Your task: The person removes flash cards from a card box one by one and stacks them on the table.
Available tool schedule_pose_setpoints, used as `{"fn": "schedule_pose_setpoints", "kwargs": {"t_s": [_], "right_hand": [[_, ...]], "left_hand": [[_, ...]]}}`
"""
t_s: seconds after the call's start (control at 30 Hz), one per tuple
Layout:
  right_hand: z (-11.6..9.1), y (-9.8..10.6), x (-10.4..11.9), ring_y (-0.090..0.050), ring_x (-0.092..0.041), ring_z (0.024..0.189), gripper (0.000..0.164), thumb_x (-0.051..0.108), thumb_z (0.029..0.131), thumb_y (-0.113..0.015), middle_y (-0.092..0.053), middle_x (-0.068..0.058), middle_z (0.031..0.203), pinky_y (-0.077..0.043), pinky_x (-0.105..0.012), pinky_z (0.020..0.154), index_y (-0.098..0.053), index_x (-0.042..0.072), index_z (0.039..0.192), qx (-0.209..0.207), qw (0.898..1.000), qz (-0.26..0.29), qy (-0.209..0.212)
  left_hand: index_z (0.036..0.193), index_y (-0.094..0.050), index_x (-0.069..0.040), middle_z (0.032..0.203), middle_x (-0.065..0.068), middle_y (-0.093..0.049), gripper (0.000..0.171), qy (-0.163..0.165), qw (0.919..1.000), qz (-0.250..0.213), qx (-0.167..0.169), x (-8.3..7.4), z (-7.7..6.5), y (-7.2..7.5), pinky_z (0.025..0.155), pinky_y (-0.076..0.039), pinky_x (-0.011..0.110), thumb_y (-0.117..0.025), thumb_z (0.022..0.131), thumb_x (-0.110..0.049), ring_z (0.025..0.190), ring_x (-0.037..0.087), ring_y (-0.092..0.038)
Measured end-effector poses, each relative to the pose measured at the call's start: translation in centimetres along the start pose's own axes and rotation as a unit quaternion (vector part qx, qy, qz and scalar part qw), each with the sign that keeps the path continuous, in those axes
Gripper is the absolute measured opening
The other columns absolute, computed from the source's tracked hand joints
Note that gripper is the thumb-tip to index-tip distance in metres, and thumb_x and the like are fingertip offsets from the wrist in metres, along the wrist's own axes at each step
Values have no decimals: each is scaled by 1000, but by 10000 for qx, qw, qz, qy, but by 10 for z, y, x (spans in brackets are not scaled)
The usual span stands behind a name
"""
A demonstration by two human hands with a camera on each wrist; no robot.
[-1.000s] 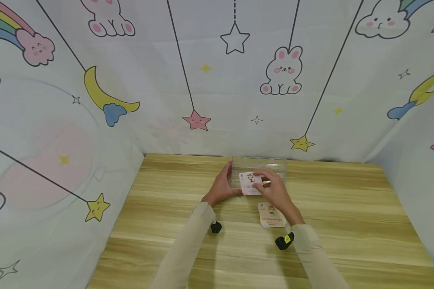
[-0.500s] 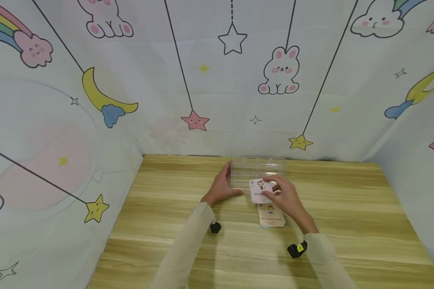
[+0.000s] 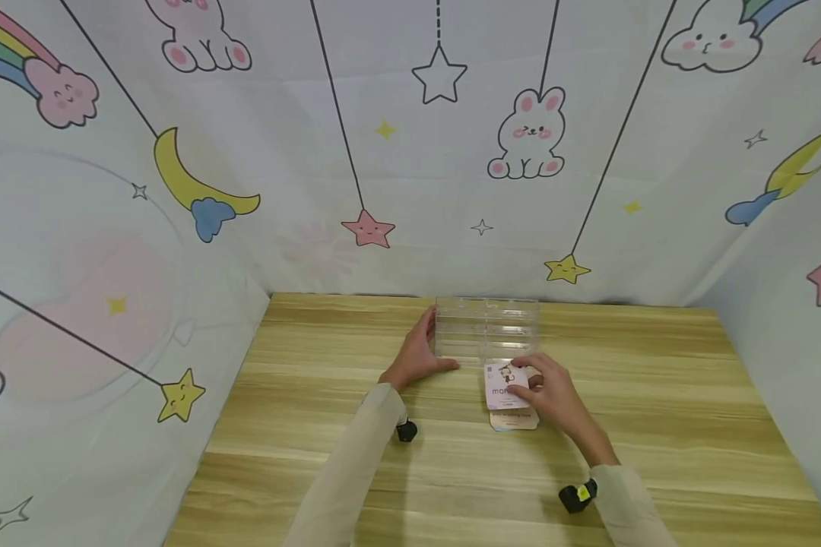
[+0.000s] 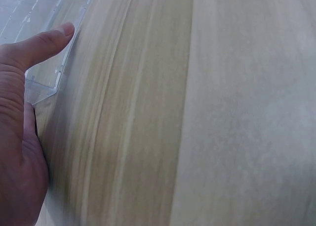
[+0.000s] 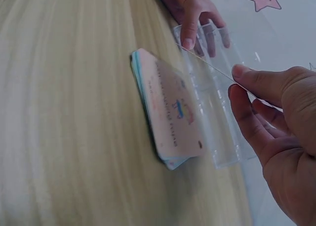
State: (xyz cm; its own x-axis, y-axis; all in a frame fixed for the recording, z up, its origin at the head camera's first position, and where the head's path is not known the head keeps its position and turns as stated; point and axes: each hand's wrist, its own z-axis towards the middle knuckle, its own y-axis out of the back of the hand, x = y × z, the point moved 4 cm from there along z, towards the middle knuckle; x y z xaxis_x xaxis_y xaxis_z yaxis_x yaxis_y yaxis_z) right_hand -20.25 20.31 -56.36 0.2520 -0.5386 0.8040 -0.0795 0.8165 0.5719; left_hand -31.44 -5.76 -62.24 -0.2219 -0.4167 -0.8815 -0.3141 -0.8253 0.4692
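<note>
A clear plastic card rack (image 3: 460, 328) with several rows of slots lies at the back of the table. My left hand (image 3: 416, 358) holds its left side, the thumb at the near edge and the fingers along the side. Between thumb and fingers my right hand (image 3: 554, 391) pinches a pale pink flash card (image 3: 499, 396) with a monkey picture, its word partly covered by the thumb. That card is seen edge-on in the right wrist view, raised over a stack of flash cards (image 5: 173, 112). The stack's top card is peach, and the monkey card hides much of it in the head view.
The wood-grain table (image 3: 657, 425) meets a white cloth backdrop (image 3: 438, 258) right behind the rack. More printed cloth stands at the left and right sides. A black wrist camera (image 3: 578, 497) sits at the right cuff.
My right hand has drawn the monkey card from over the rack toward me and slightly right, so it overlaps the stack. My left hand stays on the rack.
</note>
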Motion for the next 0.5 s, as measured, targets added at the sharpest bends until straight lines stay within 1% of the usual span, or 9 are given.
{"fn": "schedule_pose_setpoints", "kwargs": {"t_s": [0.1, 0.2, 0.37, 0.5], "right_hand": [[-6, -1, -5, -71, -20, 81, 41, 1, 83, -86, -65, -16, 116, -60, -22, 65, -69, -1, 120, 17, 9998, 130, -152], [-10, -2, -10, -73, -24, 82, 40, -2, 83, -85, -64, -17, 115, -61, -22, 64, -69, -4, 120, 75, 9991, 288, -303], [-15, -6, -17, -75, -28, 86, 42, -3, 84, -84, -63, -19, 118, -62, -23, 64, -68, -4, 122, 178, 9971, 498, -549], [-16, -8, -20, -75, -30, 87, 42, -4, 84, -84, -63, -20, 120, -62, -23, 64, -68, -5, 123, 204, 9967, 533, -586]], "left_hand": [[167, -12, -12, 169, 12, -26, 132, 0, 10000, 14, -4, 0, 0, 0, 120, -32, 25, -100, 70, -24, 153, 22, -31], [167, -12, -12, 168, 12, -27, 132, 7, 10000, 20, -23, 1, 0, 0, 120, -32, 24, -100, 69, -25, 152, 21, -31], [167, -13, -12, 168, 12, -28, 132, 2, 10000, 31, -45, 1, 0, 0, 120, -32, 24, -101, 69, -25, 152, 21, -32], [167, -12, -13, 168, 11, -27, 132, 15, 10000, 58, -21, 1, 1, 0, 120, -32, 23, -100, 69, -26, 153, 20, -31]]}}
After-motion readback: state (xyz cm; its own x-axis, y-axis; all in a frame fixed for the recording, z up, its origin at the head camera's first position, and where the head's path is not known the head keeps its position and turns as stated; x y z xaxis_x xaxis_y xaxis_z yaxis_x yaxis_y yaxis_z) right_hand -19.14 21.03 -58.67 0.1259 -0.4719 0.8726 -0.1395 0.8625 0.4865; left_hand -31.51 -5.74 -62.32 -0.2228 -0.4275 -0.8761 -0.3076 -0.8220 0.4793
